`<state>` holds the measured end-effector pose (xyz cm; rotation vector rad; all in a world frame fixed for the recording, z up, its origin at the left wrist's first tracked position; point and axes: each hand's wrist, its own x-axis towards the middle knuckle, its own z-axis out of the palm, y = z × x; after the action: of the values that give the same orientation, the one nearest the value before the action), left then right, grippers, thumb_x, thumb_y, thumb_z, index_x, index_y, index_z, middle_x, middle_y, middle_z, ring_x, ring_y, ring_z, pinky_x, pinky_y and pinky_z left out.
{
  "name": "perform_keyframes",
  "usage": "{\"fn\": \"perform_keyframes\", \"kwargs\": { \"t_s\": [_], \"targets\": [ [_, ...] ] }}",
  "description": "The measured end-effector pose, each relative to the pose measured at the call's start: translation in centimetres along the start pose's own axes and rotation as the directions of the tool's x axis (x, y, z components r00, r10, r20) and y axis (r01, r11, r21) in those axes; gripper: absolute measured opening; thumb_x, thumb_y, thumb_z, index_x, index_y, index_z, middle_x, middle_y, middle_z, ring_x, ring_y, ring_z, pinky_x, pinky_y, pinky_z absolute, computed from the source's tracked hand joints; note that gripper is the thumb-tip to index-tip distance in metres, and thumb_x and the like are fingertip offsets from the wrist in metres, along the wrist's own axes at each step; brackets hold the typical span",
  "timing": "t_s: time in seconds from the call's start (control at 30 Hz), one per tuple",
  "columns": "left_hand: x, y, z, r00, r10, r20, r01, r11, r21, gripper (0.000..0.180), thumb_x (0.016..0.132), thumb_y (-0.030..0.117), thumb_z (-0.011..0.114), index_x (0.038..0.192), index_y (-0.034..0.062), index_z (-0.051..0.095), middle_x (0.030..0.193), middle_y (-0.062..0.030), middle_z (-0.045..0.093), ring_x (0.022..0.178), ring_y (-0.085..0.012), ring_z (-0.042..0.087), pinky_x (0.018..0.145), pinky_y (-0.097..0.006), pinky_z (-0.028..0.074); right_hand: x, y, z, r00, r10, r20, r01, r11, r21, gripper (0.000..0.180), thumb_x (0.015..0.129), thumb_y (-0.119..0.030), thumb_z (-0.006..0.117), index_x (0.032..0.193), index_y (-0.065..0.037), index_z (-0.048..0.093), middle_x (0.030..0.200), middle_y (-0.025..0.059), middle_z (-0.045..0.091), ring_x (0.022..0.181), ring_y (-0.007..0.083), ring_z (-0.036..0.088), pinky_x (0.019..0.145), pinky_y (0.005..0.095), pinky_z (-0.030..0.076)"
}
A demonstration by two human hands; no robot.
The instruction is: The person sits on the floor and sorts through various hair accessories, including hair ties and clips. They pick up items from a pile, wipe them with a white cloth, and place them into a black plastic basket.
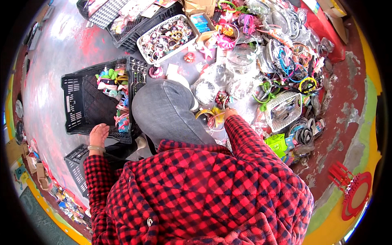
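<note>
My left hand (99,134) lies at the near rim of a black plastic crate (73,104), its fingers stretched out and holding nothing. Inside the crate, along its right side, bundles of colourful hair accessories (118,92) are stacked. Out to the right, my right hand (230,112) reaches into loose goods on the floor, fingers closed at a thin pale headband (224,102); the sleeve partly hides the grip. Just left of that hand lie yellow and pink headbands (211,118). A dark red beaded hair tie (221,97) and clear-wrapped hoops (206,90) are beyond it.
A white basket of small hair ties (166,38) stands ahead, beside a stacked black crate (134,30). Bagged headbands (281,53) form a large heap at the right, with a white mesh basket (284,110) nearer. My bent grey-trousered knee (163,108) sits between both hands.
</note>
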<state>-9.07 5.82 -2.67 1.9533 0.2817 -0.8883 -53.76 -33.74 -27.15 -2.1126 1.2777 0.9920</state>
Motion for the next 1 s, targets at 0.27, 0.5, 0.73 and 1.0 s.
{"fn": "perform_keyframes", "kwargs": {
  "t_s": [0.27, 0.5, 0.73, 1.0],
  "targets": [
    [0.1, 0.0, 0.2, 1.000, -0.010, 0.000, 0.010, 1.000, 0.000, 0.023, 0.088, 0.024, 0.053, 0.100, 0.0048, 0.057, 0.092, -0.0096, 0.065, 0.082, -0.0172, 0.063, 0.068, -0.026, 0.049, -2.1, -2.5, -3.1, 0.973, -0.232, -0.004, 0.230, 0.969, -0.089, 0.038, 0.082, -0.021, 0.052, 0.116, -0.004, 0.052, 0.114, 0.0189, 0.054, 0.107, 0.0325, 0.050, 0.092, 0.0376, 0.041],
    [0.6, -0.3, -0.1, 0.999, -0.016, 0.033, 0.016, 1.000, 0.006, 0.023, 0.089, 0.025, 0.052, 0.100, 0.0052, 0.057, 0.092, -0.0090, 0.065, 0.082, -0.0169, 0.063, 0.068, -0.026, 0.050, -1.7, -8.2, -1.2, 0.910, -0.385, 0.152, 0.401, 0.911, -0.094, 0.036, 0.089, -0.024, 0.043, 0.119, -0.006, 0.049, 0.121, 0.0173, 0.050, 0.117, 0.0266, 0.045, 0.092, 0.0414, 0.040],
    [0.4, 0.0, 0.6, 1.000, -0.025, -0.001, 0.025, 0.999, 0.025, 0.022, 0.089, 0.024, 0.051, 0.100, 0.0055, 0.057, 0.090, -0.0079, 0.065, 0.078, -0.0158, 0.062, 0.068, -0.026, 0.049, -0.6, -8.7, -5.7, 0.882, -0.270, 0.387, 0.320, 0.945, -0.069, 0.061, 0.065, -0.025, 0.072, 0.120, -0.010, 0.054, 0.100, 0.0092, 0.065, 0.092, 0.0284, 0.063, 0.079, 0.0372, 0.049],
    [0.5, 0.9, 1.8, 0.995, 0.034, 0.096, -0.035, 0.999, 0.001, 0.023, 0.089, 0.024, 0.052, 0.101, 0.0048, 0.057, 0.091, -0.0079, 0.065, 0.082, -0.0153, 0.062, 0.068, -0.025, 0.049, 5.7, 4.3, -9.6, 0.990, -0.058, -0.128, 0.054, 0.998, -0.034, 0.036, 0.079, -0.036, 0.056, 0.100, -0.007, 0.063, 0.098, 0.0200, 0.062, 0.094, 0.0344, 0.060, 0.081, 0.0418, 0.047]
  ]
}}
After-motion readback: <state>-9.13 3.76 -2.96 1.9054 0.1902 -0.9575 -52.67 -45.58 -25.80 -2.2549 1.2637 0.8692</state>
